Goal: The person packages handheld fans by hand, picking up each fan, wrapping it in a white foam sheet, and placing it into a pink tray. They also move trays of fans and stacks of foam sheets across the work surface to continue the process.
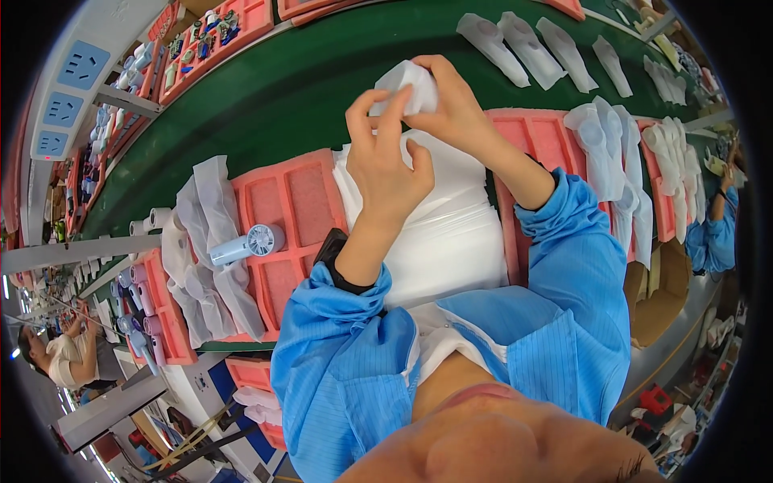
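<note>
Above the stack of white bags or sheets [439, 241], a white translucent bag [420, 90] is raised, bunched up; what it contains, if anything, is hidden. My right hand [459, 105] is closed around its right side, fingers at the top and thumb below. My left hand [385, 165] reaches up to the bag's left side. Its fingers are spread and bent, with fingertips against the bag, and the thumb stands away from it. A light blue handheld fan [256, 241] lies on a pink tray [286, 270] to the left.
Wrapped items in white bags [213, 241] lie left, and more wrapped items [616, 161] hang over the right tray. Several bagged pieces [531, 48] rest on the green conveyor belt [266, 113]. A parts tray [213, 48] stands far left below a socket strip [64, 105].
</note>
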`<move>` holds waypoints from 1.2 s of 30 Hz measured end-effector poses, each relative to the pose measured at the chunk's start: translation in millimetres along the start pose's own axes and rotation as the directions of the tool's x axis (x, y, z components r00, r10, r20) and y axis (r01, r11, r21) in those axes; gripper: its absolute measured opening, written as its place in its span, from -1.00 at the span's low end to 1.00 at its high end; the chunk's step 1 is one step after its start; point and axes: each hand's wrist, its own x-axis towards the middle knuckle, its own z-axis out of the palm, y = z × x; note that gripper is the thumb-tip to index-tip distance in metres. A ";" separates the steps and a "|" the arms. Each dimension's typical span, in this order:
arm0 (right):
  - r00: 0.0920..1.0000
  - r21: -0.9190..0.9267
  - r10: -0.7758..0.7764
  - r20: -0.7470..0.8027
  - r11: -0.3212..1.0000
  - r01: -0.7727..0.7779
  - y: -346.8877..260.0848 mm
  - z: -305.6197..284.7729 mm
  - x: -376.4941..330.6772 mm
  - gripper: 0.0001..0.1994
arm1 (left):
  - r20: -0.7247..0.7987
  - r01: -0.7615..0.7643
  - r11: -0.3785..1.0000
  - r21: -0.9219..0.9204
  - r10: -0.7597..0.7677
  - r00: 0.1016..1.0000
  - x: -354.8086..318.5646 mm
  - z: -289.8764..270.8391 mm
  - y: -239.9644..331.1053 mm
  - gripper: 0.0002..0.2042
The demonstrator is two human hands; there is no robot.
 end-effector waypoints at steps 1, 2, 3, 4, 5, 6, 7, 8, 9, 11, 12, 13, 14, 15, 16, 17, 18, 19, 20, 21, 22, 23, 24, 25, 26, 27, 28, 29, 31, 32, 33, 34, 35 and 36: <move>1.000 0.001 -0.002 -0.001 1.000 0.002 1.3 1.4 -2.4 -0.33 | 0.060 0.067 0.998 -0.020 -0.066 0.996 2.9 -0.7 1.3 -0.62; 0.999 0.102 0.023 0.022 0.995 -0.025 -2.5 3.7 -6.4 -0.34 | 0.119 0.136 0.990 -0.031 -0.132 0.984 5.5 -2.5 2.2 -0.60; 0.998 0.201 0.046 0.048 0.978 -0.055 -6.5 5.8 -10.5 -0.36 | 0.177 0.206 0.978 -0.038 -0.196 0.964 7.2 -4.1 1.9 -0.59; 0.995 0.297 0.066 0.077 0.951 -0.086 -8.6 7.4 -11.9 -0.37 | 0.174 0.205 0.978 -0.032 -0.197 0.965 7.6 -5.6 -2.1 -0.59; 0.995 0.298 0.063 0.077 0.951 -0.083 -11.3 4.7 -10.5 -0.37 | 0.115 0.157 0.987 -0.040 -0.152 0.982 7.0 -7.7 -10.0 -0.58; 0.995 0.357 -0.014 0.102 0.934 -0.024 -14.2 -2.2 -8.6 -0.38 | 0.056 0.108 0.993 -0.045 -0.106 0.993 7.0 -10.8 -17.9 -0.57; 0.988 0.415 -0.091 0.121 0.909 0.033 -17.6 -9.3 -6.4 -0.40 | -0.004 0.059 0.997 -0.047 -0.059 0.998 6.9 -14.7 -24.2 -0.56; 0.977 0.474 -0.166 0.132 0.876 0.085 -18.5 -14.5 -5.9 -0.41 | -0.002 0.057 0.997 -0.047 -0.057 0.998 9.3 -18.8 -26.1 -0.56; 0.978 0.474 -0.166 0.128 0.876 0.086 -15.4 -14.8 -6.4 -0.41 | 0.085 0.134 0.934 -0.332 -0.112 0.990 11.9 -24.0 -27.6 -0.58; 0.930 0.339 -0.256 0.262 0.927 0.159 -5.0 -10.3 -4.9 -0.44 | 0.281 0.305 0.565 -0.766 -0.132 0.951 16.2 -31.2 -28.2 -0.61; 0.897 0.272 -0.292 0.332 0.940 0.206 -2.1 -9.0 -3.6 -0.45 | 0.278 0.299 0.568 -0.767 -0.127 0.952 17.1 -30.9 -26.7 -0.61; 0.896 0.270 -0.296 0.330 0.939 0.212 0.0 -9.6 -3.4 -0.45 | 0.169 0.279 0.598 -0.751 -0.235 0.957 17.1 -28.7 -23.9 -0.62; 0.929 0.126 -0.243 0.278 0.968 0.216 0.1 -8.6 -4.2 -0.48 | 0.054 0.268 0.628 -0.731 -0.338 0.940 15.0 -26.7 -21.4 -0.62; 0.956 -0.021 -0.196 0.217 0.978 0.205 0.1 -8.1 -5.3 -0.51 | -0.065 0.261 0.656 -0.709 -0.429 0.901 12.9 -24.3 -18.9 -0.62; 0.977 -0.167 -0.155 0.148 0.969 0.179 0.1 -7.5 -6.6 -0.53 | -0.064 0.261 0.655 -0.709 -0.428 0.901 10.2 -20.5 -15.5 -0.62; 0.975 -0.163 -0.163 0.153 0.969 0.188 -3.9 -4.5 -7.5 -0.53 | -0.111 0.231 0.782 -0.579 -0.357 0.927 7.5 -18.5 -10.7 -0.64; 0.982 -0.224 -0.168 0.086 0.957 0.184 -9.6 -0.6 -10.3 -0.56 | -0.144 0.194 0.882 -0.430 -0.280 0.949 5.2 -16.8 -7.0 -0.66; 0.984 -0.283 -0.176 0.019 0.943 0.174 -15.1 3.2 -13.2 -0.58 | -0.162 0.151 0.952 -0.266 -0.199 0.967 4.1 -17.0 -5.9 -0.68; 0.982 -0.342 -0.183 -0.047 0.927 0.157 -18.5 5.2 -15.9 -0.60 | -0.167 0.154 0.953 -0.262 -0.202 0.965 2.9 -18.0 -6.6 -0.68; 0.982 -0.338 -0.185 -0.041 0.927 0.161 -20.2 6.2 -17.1 -0.60 | -0.214 0.102 0.977 -0.188 -0.142 0.966 1.8 -18.5 -8.0 -0.71; 0.977 -0.343 -0.209 -0.039 0.921 0.184 -21.8 7.0 -18.1 -0.59 | -0.254 0.053 0.993 -0.109 -0.079 0.964 0.6 -19.3 -9.2 -0.74; 0.973 -0.353 -0.228 -0.041 0.914 0.200 -22.2 7.4 -19.4 -0.57 | -0.284 0.004 0.999 -0.033 -0.013 0.959 0.5 -19.7 -9.6 -0.76; 0.968 -0.361 -0.248 -0.043 0.907 0.216 -22.5 7.8 -20.5 -0.55 | -0.283 0.007 0.999 -0.031 -0.016 0.959 0.3 -21.3 -9.0 -0.76; 0.969 -0.359 -0.245 -0.041 0.908 0.215 -22.4 8.1 -20.9 -0.55 | -0.251 0.043 0.999 -0.026 -0.048 0.967 0.5 -23.9 -7.7 -0.78; 0.989 -0.258 -0.148 -0.008 0.956 0.140 -20.5 6.5 -20.2 -0.58 | -0.221 0.078 0.997 -0.023 -0.081 0.972 2.1 -24.9 -5.9 -0.80; 0.998 -0.158 -0.052 0.034 0.986 0.057 -18.4 4.5 -19.3 -0.60 | -0.191 0.112 0.994 -0.019 -0.113 0.975 2.7 -25.9 -5.5 -0.82; 0.995 -0.060 0.040 0.087 0.998 -0.035 -16.4 2.2 -18.6 -0.63 | -0.191 0.114 0.993 -0.022 -0.116 0.975 4.4 -29.0 -10.5 -0.82; 0.995 -0.065 0.043 0.090 0.997 -0.037 -14.7 -3.6 -17.5 -0.63 | -0.196 0.281 0.914 -0.293 -0.345 0.918 8.4 -33.0 -21.4 -0.82; 0.902 0.144 0.116 0.417 0.971 -0.192 -13.6 -17.4 -12.2 -0.68 | -0.099 0.451 0.625 -0.637 -0.647 0.756 12.6 -33.9 -46.8 -0.82; 0.813 0.221 0.120 0.570 0.930 -0.293 -10.9 -24.1 -12.1 -0.70 | -0.049 0.473 0.494 -0.730 -0.728 0.683 13.8 -30.3 -57.4 -0.82; 0.800 0.225 0.110 0.589 0.929 -0.294 -3.4 -25.2 -9.9 -0.70 | -0.180 0.389 0.762 -0.517 -0.541 0.821 12.2 -25.9 -71.5 -0.82; 0.838 0.194 0.147 0.525 0.938 -0.287 11.9 -25.8 -3.1 -0.70 | -0.237 0.250 0.938 -0.242 -0.307 0.922 4.7 -26.1 -81.6 -0.81; 0.871 0.165 0.181 0.457 0.945 -0.283 35.4 -27.1 6.9 -0.69 | -0.117 0.345 0.921 -0.181 -0.369 0.922 1.6 -17.6 -71.7 -0.78; 0.913 -0.087 0.267 0.307 0.964 -0.253 69.2 -29.0 20.7 -0.67 | -0.007 0.432 0.896 -0.103 -0.435 0.901 -2.4 -3.1 -56.2 -0.75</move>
